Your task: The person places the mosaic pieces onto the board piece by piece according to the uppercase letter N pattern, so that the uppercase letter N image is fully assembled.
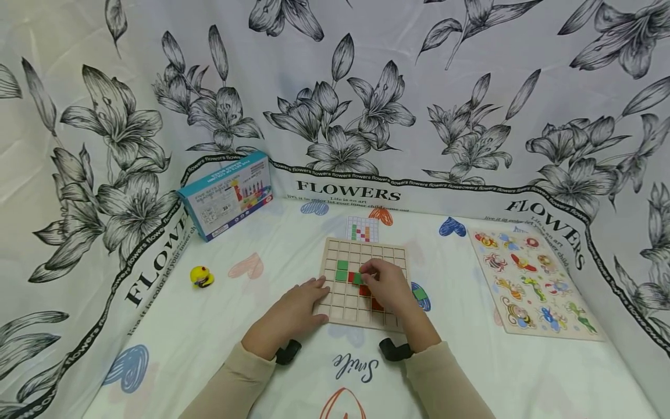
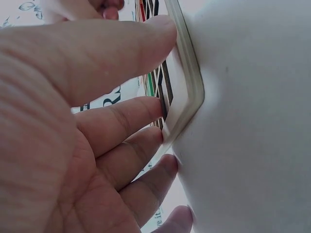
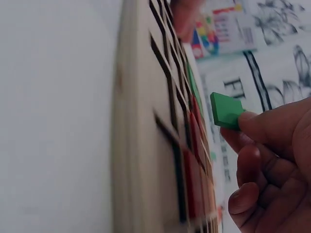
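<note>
A wooden grid board (image 1: 340, 313) lies on the cloth in the head view. Several green tiles (image 1: 342, 265) and red tiles (image 1: 363, 290) sit in its cells; some are partly covered by my right hand. My right hand (image 1: 389, 285) is over the board and pinches a square green tile (image 3: 226, 110) between thumb and finger; in the right wrist view it is held apart from the surface. At the board's left edge rests my left hand (image 1: 295, 311), fingers extended. The left wrist view shows its thumb (image 2: 158, 41) and fingertips touching the board's rim (image 2: 194, 80).
A printed grid card (image 1: 362, 228) lies just behind the board. To the right is an insect puzzle board (image 1: 534, 279). A blue and white box (image 1: 227, 195) stands back left, with a yellow toy duck (image 1: 201, 277) in front. Flowered curtains (image 1: 340, 105) enclose the area.
</note>
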